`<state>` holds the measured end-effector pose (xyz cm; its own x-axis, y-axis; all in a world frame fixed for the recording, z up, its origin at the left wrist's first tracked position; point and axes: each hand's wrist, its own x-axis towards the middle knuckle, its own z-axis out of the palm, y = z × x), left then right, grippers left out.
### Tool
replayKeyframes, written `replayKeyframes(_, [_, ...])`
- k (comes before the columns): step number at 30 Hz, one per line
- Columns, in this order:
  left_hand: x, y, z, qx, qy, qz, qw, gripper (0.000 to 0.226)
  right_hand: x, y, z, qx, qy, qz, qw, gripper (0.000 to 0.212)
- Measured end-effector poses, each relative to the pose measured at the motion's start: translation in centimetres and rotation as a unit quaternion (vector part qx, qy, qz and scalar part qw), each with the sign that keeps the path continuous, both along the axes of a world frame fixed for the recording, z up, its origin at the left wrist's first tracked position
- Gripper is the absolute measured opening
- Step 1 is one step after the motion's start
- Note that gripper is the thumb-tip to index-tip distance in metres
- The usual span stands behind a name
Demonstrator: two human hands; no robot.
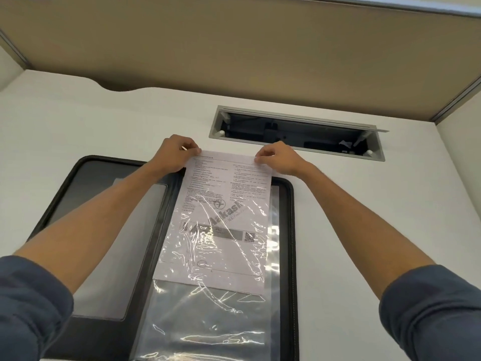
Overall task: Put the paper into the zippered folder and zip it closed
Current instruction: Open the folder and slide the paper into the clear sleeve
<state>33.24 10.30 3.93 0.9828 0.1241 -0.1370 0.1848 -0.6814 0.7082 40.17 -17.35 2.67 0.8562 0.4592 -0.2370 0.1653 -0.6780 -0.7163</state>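
Dark blue rolled sleeves [31, 303] sat nearest the lens, with both bare forearms reaching forward from them. Beneath the arms lay a white desk surface [364, 217]; beyond the hands stood a beige fabric partition panel [234, 48]. Between and below the forearms, an open black zippered folder [104, 230] lay flat on the desk. A clear crinkled plastic sleeve [208, 321] lay on the folder's right half. A white printed sheet of paper [223, 230] was partly inside that sleeve, its top portion protruding past the folder's far edge. A grey-framed rectangular cable hatch [296, 131], lid open, sat just beyond the right hand. The left hand [174, 152] pinched the paper's top left corner; the right hand [278, 157] pinched the top right corner.
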Motion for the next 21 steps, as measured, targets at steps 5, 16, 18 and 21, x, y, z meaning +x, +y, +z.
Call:
replayKeyframes(5, [-0.1,0.1,0.1,0.030,0.007,-0.019,0.999,0.019,-0.9,0.7,0.0,0.015,-0.035,0.003,0.999,0.016])
replayKeyframes(16, [-3.1,1.2,-1.8,0.033,0.049,-0.094,0.994,0.053,-3.1,0.1,0.1,-0.050,0.012,0.077,0.996,0.051])
replayKeyframes(18, [-3.3,1.4,-1.9,0.041,0.061,-0.108,0.991,0.070,-3.6,0.0,0.1,-0.063,0.023,0.087,0.994,0.060])
replayKeyframes(21, [-3.6,1.6,-2.2,0.048,0.043,-0.112,0.992,0.079,-4.3,-0.1,-0.2,-0.076,-0.002,0.096,0.992,0.062])
